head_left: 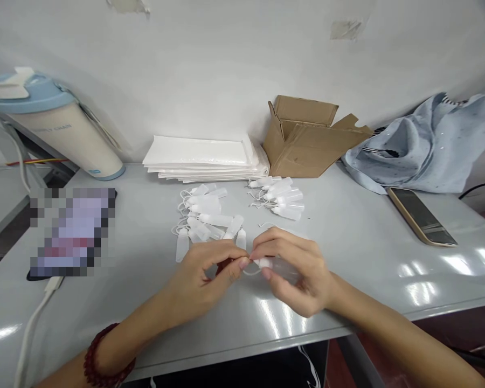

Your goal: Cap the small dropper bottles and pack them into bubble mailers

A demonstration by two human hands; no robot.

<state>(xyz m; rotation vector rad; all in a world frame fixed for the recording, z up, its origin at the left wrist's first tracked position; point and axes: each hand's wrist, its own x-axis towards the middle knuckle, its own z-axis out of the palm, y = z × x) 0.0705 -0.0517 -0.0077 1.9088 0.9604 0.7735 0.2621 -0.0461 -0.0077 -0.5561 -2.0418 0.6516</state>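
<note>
My right hand (297,272) is closed around a small translucent plastic bottle (281,268) with a white cap, held just above the grey table (145,302). My left hand (204,277) pinches the thin white string loop at the bottle's cap; fingertips of both hands meet at the middle. A pile of the same small bottles (206,215) with strings lies just beyond my left hand. A second, smaller pile of bottles (281,196) lies beyond my right hand.
A stack of white plastic bags (204,156) lies against the wall, beside an open cardboard box (307,140). A blue cloth (424,143) and a phone (422,215) lie at right. At left stand a large tumbler (60,126) and a blurred device with a white cable (32,323).
</note>
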